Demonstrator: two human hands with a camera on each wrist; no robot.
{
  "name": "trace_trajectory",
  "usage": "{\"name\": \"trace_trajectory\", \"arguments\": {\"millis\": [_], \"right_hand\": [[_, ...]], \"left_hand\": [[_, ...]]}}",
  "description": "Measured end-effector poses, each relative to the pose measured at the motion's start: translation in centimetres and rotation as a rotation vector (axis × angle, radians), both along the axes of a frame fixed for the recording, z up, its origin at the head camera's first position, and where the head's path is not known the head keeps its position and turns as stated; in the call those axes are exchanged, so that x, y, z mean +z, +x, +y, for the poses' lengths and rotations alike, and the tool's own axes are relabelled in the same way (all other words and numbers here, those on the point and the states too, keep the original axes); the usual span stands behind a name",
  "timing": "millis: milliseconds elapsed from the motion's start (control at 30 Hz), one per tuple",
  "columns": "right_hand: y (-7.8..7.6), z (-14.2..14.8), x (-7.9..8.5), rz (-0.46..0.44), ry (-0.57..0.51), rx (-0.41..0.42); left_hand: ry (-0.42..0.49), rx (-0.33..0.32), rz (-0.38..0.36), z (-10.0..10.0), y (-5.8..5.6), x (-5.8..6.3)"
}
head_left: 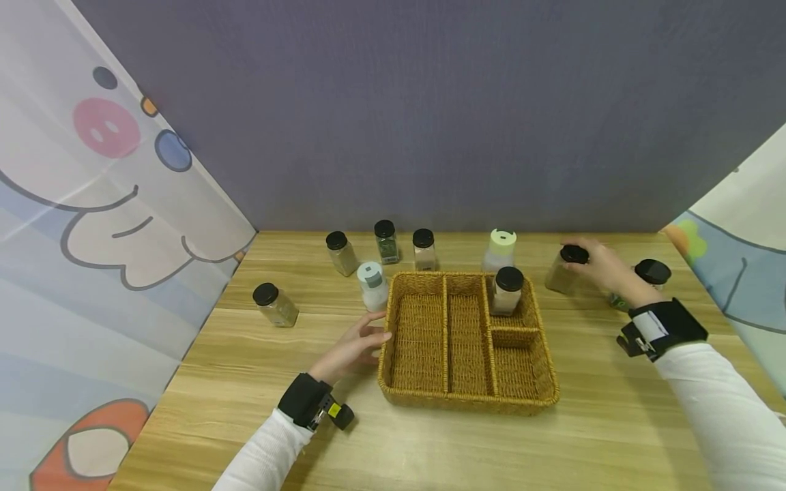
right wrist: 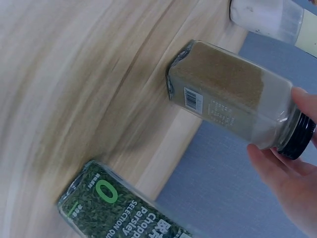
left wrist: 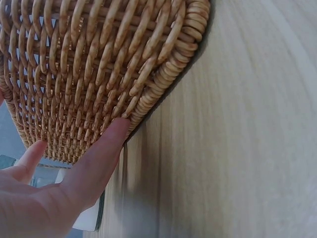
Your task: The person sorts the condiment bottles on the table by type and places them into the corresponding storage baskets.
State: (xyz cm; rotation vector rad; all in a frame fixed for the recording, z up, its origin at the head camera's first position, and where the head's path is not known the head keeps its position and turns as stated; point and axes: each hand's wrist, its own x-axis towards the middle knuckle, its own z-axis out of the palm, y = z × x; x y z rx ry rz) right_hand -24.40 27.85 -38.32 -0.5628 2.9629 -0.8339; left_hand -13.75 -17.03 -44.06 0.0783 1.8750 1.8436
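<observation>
On the table stands a wicker basket (head_left: pixel 445 334) divided into compartments. A jar (head_left: pixel 507 290) with a black lid stands in its back right compartment. My left hand (head_left: pixel 353 346) is at the basket's left side, its extended fingers (left wrist: pixel 101 158) against the woven wall in the left wrist view. At the far right, my right hand (head_left: pixel 598 262) grips a spice jar (right wrist: pixel 230 89) around its neck and black lid. Brown powder fills much of that jar, and a barcode label shows on its side. A chopped parsley jar (right wrist: pixel 124 208) stands near it, nearer the right wrist.
Behind the basket are several black-lidded jars, including a green one (head_left: pixel 387 244), and a white-capped bottle (head_left: pixel 372 286). Another pale-capped bottle (head_left: pixel 500 251) stands behind the right compartments. One more jar (head_left: pixel 278 305) stands at the left. A grey partition (head_left: pixel 430 123) closes the table's back.
</observation>
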Motion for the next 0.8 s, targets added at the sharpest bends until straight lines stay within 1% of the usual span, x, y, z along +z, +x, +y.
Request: {"name": "trace_trajectory", "arguments": {"millis": [367, 433, 600, 667, 733, 800], "right_hand": [[0.1, 0.1, 0.0, 0.008, -0.021, 0.025], [0.0, 0.1, 0.0, 0.020, -0.020, 0.036], [0.0, -0.1, 0.3, 0.053, -0.010, 0.066], [0.0, -0.2, 0.5, 0.052, -0.012, 0.067], [-0.1, -0.3, 0.7, 0.051, -0.007, 0.066], [-0.2, -0.5, 1.0, 0.054, 0.004, 0.067]], "left_hand": [[0.003, -0.002, 0.000, 0.0, 0.0, -0.1], [-0.004, -0.006, 0.006, -0.1, -0.2, -0.5], [-0.016, -0.012, 0.009, -0.6, -0.8, -2.0], [-0.006, -0.012, 0.006, -0.7, -0.9, -2.2], [0.002, -0.010, 0.003, -0.7, -0.9, -2.2], [0.010, -0.018, 0.021, -0.7, -0.8, -2.2]]}}
